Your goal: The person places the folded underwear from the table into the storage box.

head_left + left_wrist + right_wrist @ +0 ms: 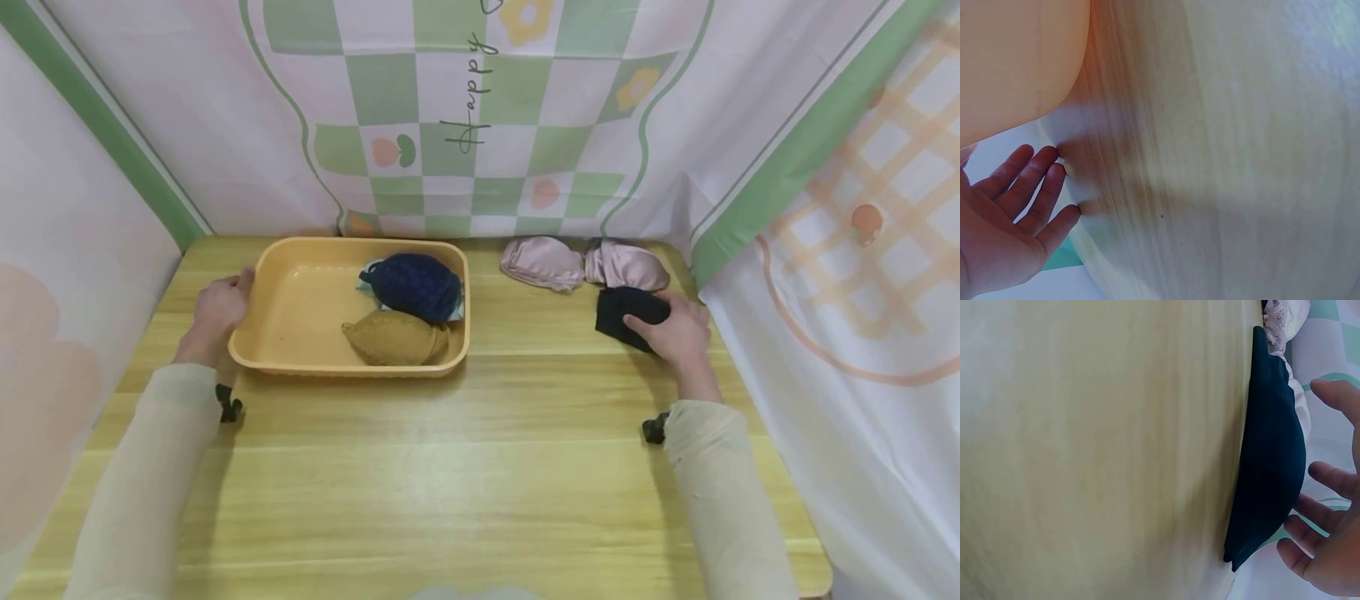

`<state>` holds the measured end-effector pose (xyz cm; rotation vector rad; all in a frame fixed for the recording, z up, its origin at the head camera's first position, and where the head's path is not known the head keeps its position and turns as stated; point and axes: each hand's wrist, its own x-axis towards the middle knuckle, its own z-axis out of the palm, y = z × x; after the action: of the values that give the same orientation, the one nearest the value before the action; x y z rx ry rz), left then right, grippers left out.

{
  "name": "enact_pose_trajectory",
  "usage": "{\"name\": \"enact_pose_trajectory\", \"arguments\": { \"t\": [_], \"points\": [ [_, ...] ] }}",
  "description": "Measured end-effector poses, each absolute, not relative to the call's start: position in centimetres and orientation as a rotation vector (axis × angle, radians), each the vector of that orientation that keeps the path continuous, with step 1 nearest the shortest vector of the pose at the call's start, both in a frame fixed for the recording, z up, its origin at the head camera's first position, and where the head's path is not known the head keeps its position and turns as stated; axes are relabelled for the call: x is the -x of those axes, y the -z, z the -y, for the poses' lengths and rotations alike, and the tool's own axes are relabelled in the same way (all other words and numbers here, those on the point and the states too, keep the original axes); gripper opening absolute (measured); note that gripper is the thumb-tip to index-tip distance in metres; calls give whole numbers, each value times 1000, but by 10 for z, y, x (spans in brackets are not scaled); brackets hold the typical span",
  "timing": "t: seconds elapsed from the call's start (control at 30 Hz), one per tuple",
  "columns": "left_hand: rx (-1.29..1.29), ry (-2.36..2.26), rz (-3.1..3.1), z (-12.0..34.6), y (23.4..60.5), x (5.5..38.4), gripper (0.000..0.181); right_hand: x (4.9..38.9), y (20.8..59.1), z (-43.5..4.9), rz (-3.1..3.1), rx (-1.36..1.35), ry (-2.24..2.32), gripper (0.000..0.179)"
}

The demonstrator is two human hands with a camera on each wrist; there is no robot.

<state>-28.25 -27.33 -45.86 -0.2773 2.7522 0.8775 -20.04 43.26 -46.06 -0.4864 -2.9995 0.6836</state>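
A yellow plastic tray [300, 367] stands at the back left, with a folded navy bra [416, 283] and a mustard bra [397, 337] at its right end. My left hand [221, 308] is at the tray's left side, its thumb by the rim. In the left wrist view its fingers [1041, 181] are spread beside the tray's wall. On the right lies a folded black bra [1269, 450]. My right hand [678, 329] reaches over its right part, thumb across the top. Seen from the right wrist, the fingers are apart, with fingertips [1300, 534] right at its curved edge.
A pink satin bra [543, 262] lies along the table's back edge, just behind the black one. Pale blue fabric [457, 312] shows under the navy bra. Patterned cloth [450, 192] hangs behind the wooden table [450, 467] and along both sides.
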Motion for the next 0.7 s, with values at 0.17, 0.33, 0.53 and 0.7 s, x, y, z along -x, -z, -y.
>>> {"name": "enact_pose_trajectory", "arguments": {
  "t": [0.17,0.33,0.53,0.7],
  "points": [
    [279,-871,-2750,273,458,282,97,200,462,-432,3053,493,-663,98],
    [280,-869,-2741,273,458,282,97,200,463,-430,3112,497,-626,107],
    [288,-876,-2744,272,458,283,96,201,468,-432,3161,473,-564,112],
    [291,-885,-2762,272,458,282,94,204,471,-431,3175,470,-555,110]
  ]
}}
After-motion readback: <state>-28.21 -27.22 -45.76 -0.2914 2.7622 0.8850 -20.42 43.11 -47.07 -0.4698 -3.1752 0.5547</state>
